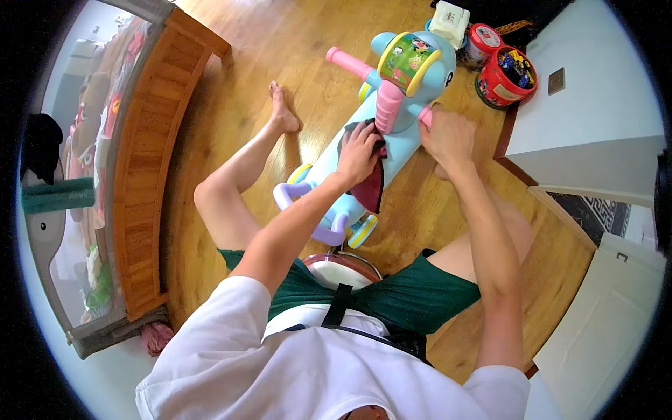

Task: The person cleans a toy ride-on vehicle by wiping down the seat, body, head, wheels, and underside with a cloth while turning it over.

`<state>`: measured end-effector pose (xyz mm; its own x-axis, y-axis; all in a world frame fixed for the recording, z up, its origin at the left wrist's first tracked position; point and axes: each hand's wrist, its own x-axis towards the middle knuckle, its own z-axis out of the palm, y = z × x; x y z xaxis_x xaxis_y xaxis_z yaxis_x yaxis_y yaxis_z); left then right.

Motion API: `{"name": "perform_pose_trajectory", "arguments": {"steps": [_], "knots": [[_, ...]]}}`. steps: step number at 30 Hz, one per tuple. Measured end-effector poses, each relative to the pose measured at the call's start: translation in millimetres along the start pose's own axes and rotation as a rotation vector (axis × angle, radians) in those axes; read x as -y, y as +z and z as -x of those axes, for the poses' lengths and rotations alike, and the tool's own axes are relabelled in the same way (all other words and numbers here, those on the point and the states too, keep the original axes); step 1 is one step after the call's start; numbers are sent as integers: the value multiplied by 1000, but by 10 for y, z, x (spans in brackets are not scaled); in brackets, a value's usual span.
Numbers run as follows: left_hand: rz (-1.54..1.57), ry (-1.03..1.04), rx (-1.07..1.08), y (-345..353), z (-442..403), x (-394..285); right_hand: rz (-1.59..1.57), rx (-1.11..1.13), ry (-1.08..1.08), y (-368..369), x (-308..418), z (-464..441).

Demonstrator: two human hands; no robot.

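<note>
A light blue ride-on toy [403, 150] with a rounded head, pink handles, a pink horn-like part and a purple backrest stands on the floor between my legs. My left hand [358, 155] presses a dark red and black cloth [369, 187] onto the toy's seat, just below the pink part. The cloth hangs over the near side of the seat. On the right, my right hand [448, 138] is wrapped round the toy's right pink handle [425, 116].
At the left stands a wooden bed frame [150, 133] with mesh above. A red bucket [495, 91] of small items, a second tub [483, 40] and a white package [449, 21] sit by the wall. A white door [602, 315] is at the lower right.
</note>
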<state>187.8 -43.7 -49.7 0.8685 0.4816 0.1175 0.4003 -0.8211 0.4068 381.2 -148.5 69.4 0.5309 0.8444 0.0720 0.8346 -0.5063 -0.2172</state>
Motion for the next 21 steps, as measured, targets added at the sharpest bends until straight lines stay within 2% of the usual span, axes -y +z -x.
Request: {"name": "perform_pose_trajectory", "arguments": {"steps": [3, 6, 10, 11, 14, 18, 21], "knots": [[1, 75, 48, 68, 208, -24, -13, 3, -7, 15, 0, 17], [-14, 332, 188, 77, 372, -81, -47, -21, -20, 54, 8, 23], [-195, 425, 231, 107, 329, -251, -43, 14, -27, -11, 13, 53], [-271, 454, 320, 109, 277, -288, -54, 32, -27, -51, 29, 63], [-407, 502, 391, 234, 52, -450, -80, 44, -37, -97, 45, 92], [-572, 512, 235, 788, -360, -460, -129, -19, -56, -11, 12, 121], [-625, 502, 191, 1037, -724, -528, -170, 48, -19, -75, 47, 127]]}}
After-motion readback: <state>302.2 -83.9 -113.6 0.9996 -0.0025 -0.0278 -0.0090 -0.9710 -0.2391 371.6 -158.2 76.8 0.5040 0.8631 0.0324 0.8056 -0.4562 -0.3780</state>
